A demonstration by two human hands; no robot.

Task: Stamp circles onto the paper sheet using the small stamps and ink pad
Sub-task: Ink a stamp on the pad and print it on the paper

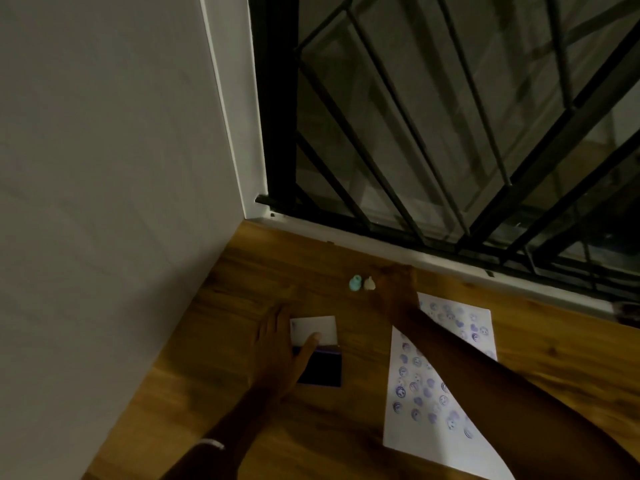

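Observation:
A white paper sheet [420, 403] covered with several purple round stamp marks lies on the wooden floor at the right. An open ink pad [323, 370] with a dark pad and a white lid [317, 327] lies left of it. My left hand [280, 344] rests flat on the ink pad's left side, thumb on the lid. Two small stamps stand beyond, a teal stamp [355, 283] and a cream stamp [369, 284]. My right hand [394, 285] reaches over the sheet and its fingertips touch the cream stamp; the grip itself is too dark to make out.
A grey wall [104, 202] rises on the left. A black metal window grille [450, 133] with a white sill runs along the far edge of the wooden floor [242, 271]. A bracelet [211, 444] is on my left wrist.

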